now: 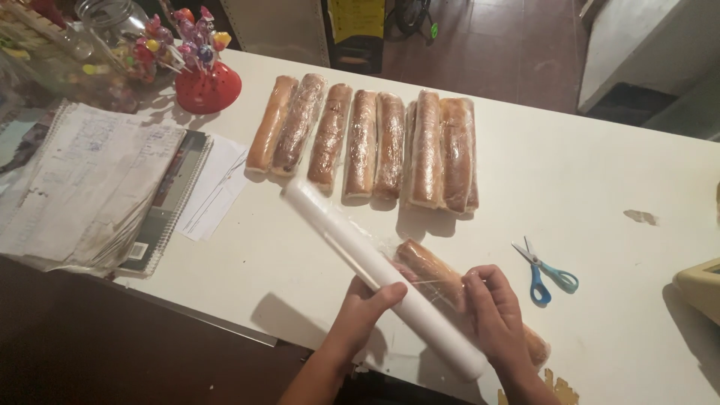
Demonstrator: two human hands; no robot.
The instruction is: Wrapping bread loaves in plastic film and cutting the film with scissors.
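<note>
My left hand (358, 313) grips a long white roll of cling film (337, 236) that slants from upper left to lower right above the white table (600, 180). Beside the roll lies a long bread loaf (427, 268) partly covered in clear film. My right hand (495, 315) presses down on the film over this loaf. Further back, several wrapped loaves (375, 142) lie side by side in a row.
Blue-handled scissors (541, 270) lie to the right of my hands. A red lollipop stand (204, 79) and a glass jar (105, 22) stand at the back left. Spiral notebooks and papers (97, 187) cover the left end. A beige object (701, 285) sits at the right edge.
</note>
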